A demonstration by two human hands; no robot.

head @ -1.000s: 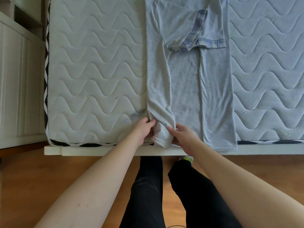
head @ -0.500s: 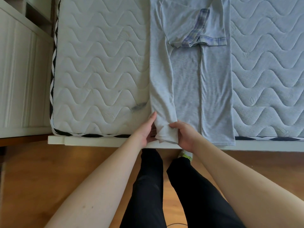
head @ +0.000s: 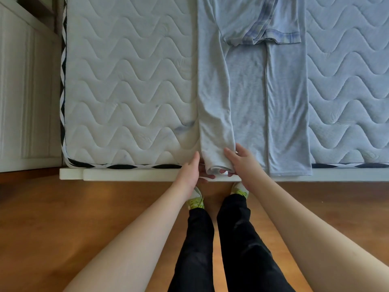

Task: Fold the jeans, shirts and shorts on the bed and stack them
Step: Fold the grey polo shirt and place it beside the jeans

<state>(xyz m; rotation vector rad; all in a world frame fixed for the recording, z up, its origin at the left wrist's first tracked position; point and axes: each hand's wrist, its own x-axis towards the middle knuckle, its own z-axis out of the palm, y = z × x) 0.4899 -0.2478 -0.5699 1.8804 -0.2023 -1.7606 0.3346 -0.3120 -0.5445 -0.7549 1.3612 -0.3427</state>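
Observation:
A light grey shirt (head: 250, 98) lies lengthwise on the quilted mattress (head: 130, 81), both long sides folded inward and its plaid-trimmed sleeves turned in near the top. Its hem hangs over the near edge of the bed. My left hand (head: 190, 169) holds the left corner of the hem, fingers curled under the cloth. My right hand (head: 240, 161) grips the same folded left flap from the right, thumb on top and fingers under the hem. No jeans or shorts are in view.
A white bed frame edge (head: 130, 174) runs along the near side. White cabinet doors (head: 25, 98) stand at the left. Below are a wooden floor (head: 84, 218), my black-trousered legs and yellow-green shoes (head: 195, 199).
Both hands slid down the folded left flap to the hem at the bed's edge and curled under it. The flap lies flatter and straighter.

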